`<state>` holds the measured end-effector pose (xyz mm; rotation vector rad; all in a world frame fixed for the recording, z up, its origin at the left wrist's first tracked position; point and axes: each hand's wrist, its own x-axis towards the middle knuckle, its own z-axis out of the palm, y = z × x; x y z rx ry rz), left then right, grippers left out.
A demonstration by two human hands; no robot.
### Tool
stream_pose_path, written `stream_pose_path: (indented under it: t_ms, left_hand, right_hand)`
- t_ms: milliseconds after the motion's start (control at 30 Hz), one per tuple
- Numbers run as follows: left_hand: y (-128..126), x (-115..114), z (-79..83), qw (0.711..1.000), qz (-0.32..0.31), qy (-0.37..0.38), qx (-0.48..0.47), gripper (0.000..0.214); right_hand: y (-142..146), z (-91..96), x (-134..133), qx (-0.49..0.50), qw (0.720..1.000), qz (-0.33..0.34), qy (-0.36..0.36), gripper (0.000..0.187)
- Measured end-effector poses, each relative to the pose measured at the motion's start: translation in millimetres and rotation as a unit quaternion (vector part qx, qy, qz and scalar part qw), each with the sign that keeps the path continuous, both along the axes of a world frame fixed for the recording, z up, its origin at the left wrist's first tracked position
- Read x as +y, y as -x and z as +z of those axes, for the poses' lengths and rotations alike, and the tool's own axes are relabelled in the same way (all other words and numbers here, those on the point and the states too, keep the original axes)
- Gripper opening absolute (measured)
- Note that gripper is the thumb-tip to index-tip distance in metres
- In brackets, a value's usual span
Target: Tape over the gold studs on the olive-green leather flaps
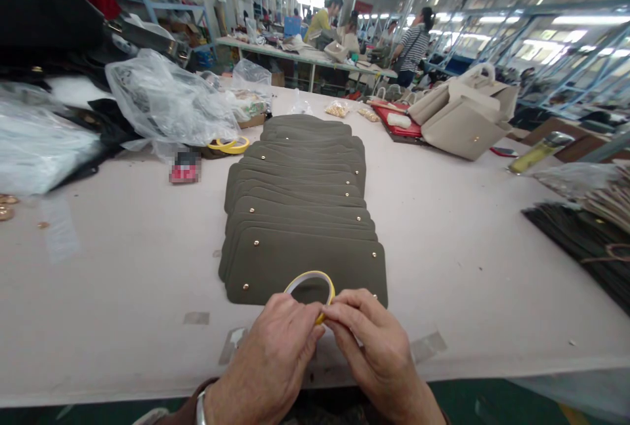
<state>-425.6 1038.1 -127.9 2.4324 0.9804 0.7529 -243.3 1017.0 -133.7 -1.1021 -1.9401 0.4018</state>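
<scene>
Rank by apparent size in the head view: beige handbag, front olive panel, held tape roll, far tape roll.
Front olive panel, then beige handbag, unsure since nearness favours the panel; then held tape roll and far tape roll, alike.

"Camera position?"

"Worn on the person's head, facing forward and down across a long pale-pink worktable [123, 267]."

"Nearest in view?"

"The bare left hand [268, 349] and bare right hand [377, 349], close below the lens; a long white-topped far workbench [300, 54] lies distant."

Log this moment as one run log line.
left hand: yellow tape roll | right hand: yellow tape roll | beside: studded olive panels
</scene>
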Motion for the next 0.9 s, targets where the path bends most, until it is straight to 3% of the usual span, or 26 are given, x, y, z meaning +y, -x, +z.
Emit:
stream_pose_path:
  t_ms: [267,500,667,733,800,900]
  left_hand:
    - [-10,-3,-14.8,0.998,-0.005,-0.068,-0.002,0.016]
    - [-18,1,-23.0,0.986,0.008,-0.164,-0.036,0.025]
    - [-26,4,-23.9,0.989,-0.013,-0.144,-0.009,0.024]
    - [-32,8,-22.2,0.992,-0.022,-0.125,0.006,0.023]
    - [-40,11,-19.4,0.991,-0.017,-0.132,0.012,0.024]
    - [-53,10,-13.7,0.987,-0.016,-0.158,-0.003,0.024]
  right_hand:
    - [-7,-5.3,-8,-0.038,0.998,-0.011,-0.043,0.018]
    - [-6,-22.4,-11,-0.018,0.990,-0.084,-0.109,0.016]
    - [-9,-24.2,-13,-0.018,0.984,-0.140,-0.110,0.018]
    - [-9,-21.7,-14,0.019,0.982,-0.173,-0.076,0.016]
    - [-8,-18.7,-13,0.090,0.973,-0.210,0.020,0.014]
    - [-13,-18.4,-9,0.233,0.919,-0.236,0.215,0.014]
